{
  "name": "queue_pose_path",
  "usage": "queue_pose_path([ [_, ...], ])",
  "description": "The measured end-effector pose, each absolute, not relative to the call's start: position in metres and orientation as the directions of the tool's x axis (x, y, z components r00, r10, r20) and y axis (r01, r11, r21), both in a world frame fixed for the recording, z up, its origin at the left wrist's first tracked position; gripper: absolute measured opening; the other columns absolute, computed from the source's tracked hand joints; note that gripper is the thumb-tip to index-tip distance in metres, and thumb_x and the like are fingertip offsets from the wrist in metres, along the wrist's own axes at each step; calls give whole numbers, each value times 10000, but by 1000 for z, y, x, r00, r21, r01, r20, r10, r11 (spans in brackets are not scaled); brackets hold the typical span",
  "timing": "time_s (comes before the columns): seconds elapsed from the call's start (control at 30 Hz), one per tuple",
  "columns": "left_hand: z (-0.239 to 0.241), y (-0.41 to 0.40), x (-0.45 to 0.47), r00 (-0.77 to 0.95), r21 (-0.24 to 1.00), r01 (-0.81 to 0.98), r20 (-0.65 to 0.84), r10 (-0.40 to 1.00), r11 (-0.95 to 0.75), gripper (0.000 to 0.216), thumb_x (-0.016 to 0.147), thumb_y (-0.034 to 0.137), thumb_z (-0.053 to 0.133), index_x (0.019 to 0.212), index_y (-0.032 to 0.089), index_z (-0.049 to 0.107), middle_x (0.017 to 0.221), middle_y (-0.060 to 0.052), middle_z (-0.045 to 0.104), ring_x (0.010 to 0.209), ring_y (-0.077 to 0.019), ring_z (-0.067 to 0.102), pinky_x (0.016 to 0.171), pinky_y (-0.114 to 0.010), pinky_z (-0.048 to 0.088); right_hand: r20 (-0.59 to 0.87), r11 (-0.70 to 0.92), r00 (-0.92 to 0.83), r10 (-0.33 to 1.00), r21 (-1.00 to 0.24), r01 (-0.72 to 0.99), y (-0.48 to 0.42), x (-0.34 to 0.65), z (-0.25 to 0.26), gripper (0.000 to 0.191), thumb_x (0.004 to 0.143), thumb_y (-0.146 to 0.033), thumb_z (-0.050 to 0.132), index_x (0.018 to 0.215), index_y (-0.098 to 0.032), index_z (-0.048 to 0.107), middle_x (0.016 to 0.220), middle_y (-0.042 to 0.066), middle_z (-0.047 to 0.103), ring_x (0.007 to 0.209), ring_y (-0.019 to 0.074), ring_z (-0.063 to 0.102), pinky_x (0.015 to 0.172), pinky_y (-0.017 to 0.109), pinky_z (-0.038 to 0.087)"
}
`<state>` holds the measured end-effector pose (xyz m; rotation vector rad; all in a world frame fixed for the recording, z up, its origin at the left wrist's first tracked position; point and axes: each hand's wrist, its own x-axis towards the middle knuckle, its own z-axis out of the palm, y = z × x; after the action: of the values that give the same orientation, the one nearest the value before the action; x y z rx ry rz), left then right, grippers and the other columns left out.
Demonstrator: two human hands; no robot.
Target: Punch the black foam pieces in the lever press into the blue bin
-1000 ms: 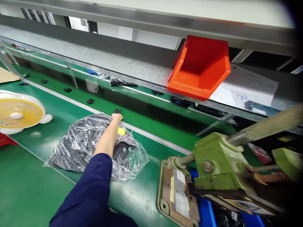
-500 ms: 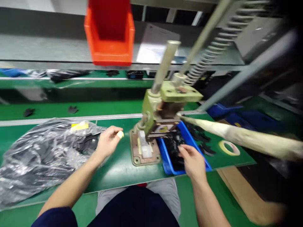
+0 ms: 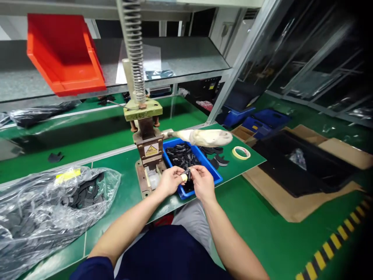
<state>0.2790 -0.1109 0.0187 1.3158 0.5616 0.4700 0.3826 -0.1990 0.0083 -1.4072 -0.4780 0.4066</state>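
A small black part [image 3: 189, 173] is pinched between the fingertips of the left hand [image 3: 171, 181] and the right hand [image 3: 204, 184]; its full shape is hidden by the fingers. The left thumb is capped with a pale yellow wrap [image 3: 184, 177]. The part is held over the near end of the blue bin [image 3: 183, 193], which is set just to the right of the hand press [image 3: 148, 130] and filled with black pieces [image 3: 179, 153]. The press's cream-wrapped handle [image 3: 210, 138] is extended rightward, above the bin's far end. A warning label [image 3: 151, 149] is fixed to the press's front, and a coil spring [image 3: 135, 46] is mounted above it. Farther right of the press, curved black pieces [image 3: 223, 160] are laid on the green table [image 3: 125, 202], with a roll of yellow tape [image 3: 241, 157] placed near them. To the left of the press, a clear plastic bag [image 3: 58, 210] marked with a yellow label [image 3: 68, 176] is stuffed with dark curved pieces [image 3: 84, 194]. Behind and to the left of the press, an orange-red bin [image 3: 78, 74] is supported on a shelf [image 3: 192, 64].
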Motion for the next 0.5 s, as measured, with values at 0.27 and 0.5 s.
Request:
queue_pose_path([
  [0.27, 35, -105, 263, 656, 857, -28, -372, 656, 514, 384, 641, 267, 904, 892, 95, 670, 781, -81, 735, 564, -117, 673, 534, -214, 557, 227, 5, 747, 625, -958, 288, -217, 418, 11, 296, 759, -490, 734, 816, -202, 692, 827, 67, 702, 770, 201, 628, 765, 368, 533],
  [0.5, 46, -117, 230, 747, 891, 61, -339, 571, 450, 518, 581, 428, 934, 908, 91, 715, 831, -100, 744, 614, -139, 691, 581, -246, 586, 324, 154, 395, 860, -902, 404, -219, 394, 33, 301, 875, -385, 658, 1143, -262, 718, 1054, 63, 724, 889, 180, 676, 770, 332, 572],
])
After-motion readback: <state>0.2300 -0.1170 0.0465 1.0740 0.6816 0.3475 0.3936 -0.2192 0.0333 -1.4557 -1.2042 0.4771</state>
